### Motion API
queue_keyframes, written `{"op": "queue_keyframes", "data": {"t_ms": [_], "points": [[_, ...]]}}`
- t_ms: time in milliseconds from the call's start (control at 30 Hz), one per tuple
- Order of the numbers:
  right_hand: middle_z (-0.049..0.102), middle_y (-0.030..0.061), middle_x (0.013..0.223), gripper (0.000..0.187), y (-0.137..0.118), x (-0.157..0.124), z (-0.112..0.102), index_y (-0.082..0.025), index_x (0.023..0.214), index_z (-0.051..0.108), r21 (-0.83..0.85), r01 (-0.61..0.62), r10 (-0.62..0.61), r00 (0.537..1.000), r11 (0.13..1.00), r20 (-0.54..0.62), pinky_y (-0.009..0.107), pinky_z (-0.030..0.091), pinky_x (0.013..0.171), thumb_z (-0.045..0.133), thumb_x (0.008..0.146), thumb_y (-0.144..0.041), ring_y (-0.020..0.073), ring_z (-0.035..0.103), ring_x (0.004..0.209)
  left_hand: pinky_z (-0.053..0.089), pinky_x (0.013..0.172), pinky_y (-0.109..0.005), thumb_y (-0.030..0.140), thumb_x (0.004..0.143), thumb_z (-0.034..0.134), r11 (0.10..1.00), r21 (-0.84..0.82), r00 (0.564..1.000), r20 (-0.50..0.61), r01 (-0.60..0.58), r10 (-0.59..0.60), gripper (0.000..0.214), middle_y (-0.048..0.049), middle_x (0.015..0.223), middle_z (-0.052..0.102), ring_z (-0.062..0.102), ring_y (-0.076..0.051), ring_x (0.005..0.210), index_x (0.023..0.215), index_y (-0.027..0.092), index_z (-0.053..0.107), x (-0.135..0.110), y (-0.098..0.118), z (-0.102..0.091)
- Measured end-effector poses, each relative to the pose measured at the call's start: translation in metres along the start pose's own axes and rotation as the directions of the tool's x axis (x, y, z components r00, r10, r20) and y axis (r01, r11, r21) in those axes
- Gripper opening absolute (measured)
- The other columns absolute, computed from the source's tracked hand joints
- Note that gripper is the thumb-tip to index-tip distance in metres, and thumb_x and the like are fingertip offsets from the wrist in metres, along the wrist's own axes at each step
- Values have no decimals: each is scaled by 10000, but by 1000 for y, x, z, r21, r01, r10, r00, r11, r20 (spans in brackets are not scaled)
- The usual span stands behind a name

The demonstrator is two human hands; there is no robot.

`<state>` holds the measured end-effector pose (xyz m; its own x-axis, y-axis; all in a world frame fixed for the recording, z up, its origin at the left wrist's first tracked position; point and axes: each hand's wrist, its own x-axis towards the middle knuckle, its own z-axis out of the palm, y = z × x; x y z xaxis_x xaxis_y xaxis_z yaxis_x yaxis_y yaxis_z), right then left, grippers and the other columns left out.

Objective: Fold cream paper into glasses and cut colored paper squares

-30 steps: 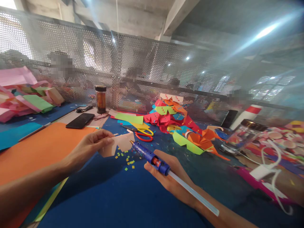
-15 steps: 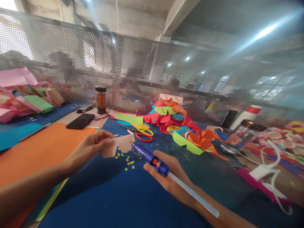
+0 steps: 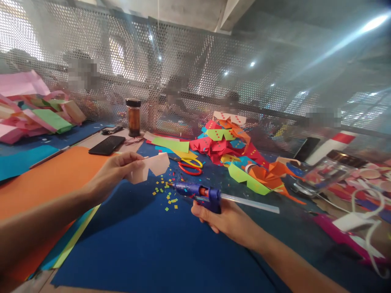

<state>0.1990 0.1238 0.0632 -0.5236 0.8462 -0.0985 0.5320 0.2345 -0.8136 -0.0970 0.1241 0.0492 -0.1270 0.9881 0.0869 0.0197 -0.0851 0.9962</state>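
Note:
Between the fingers of my left hand (image 3: 126, 165) is a pale pink paper cut-out (image 3: 154, 165) with a notch in its lower edge, held above the table. My right hand (image 3: 224, 219) is wrapped round the handle of a blue glue gun (image 3: 191, 189). A clear glue stick (image 3: 250, 202) juts from the gun's back end. Its nozzle points left, below the paper and apart from it. Tiny yellow and green paper squares (image 3: 167, 195) lie scattered under the nozzle. Just behind are scissors (image 3: 191, 166) with red and yellow handles.
Folded, dotted paper pieces (image 3: 220, 142) are heaped at the back. Orange sheets (image 3: 58, 183), a black phone (image 3: 106, 145) and a dark-lidded bottle (image 3: 133, 118) lie or stand left. On the right are a glass jar (image 3: 330, 173), white cables (image 3: 354, 219) and paper scraps. A perforated metal screen (image 3: 189, 69) stands behind.
My right hand has drawn the glue gun down and away from the paper, turning it more level. My left hand keeps the cut-out, now slightly tilted. The view has shifted a little.

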Motion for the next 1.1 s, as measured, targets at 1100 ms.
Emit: {"op": "queue_keyframes", "data": {"t_ms": [1100], "points": [[596, -13, 662, 342, -10, 34, 10, -189, 810, 624, -150, -91, 116, 979, 984, 166, 194, 379, 437, 623, 828, -530, 73, 490, 496, 365, 540, -225, 403, 784, 683, 996, 82, 1000, -3, -27, 28, 251, 14, 662, 639, 531, -103, 574, 853, 165, 641, 12, -5, -8]]}}
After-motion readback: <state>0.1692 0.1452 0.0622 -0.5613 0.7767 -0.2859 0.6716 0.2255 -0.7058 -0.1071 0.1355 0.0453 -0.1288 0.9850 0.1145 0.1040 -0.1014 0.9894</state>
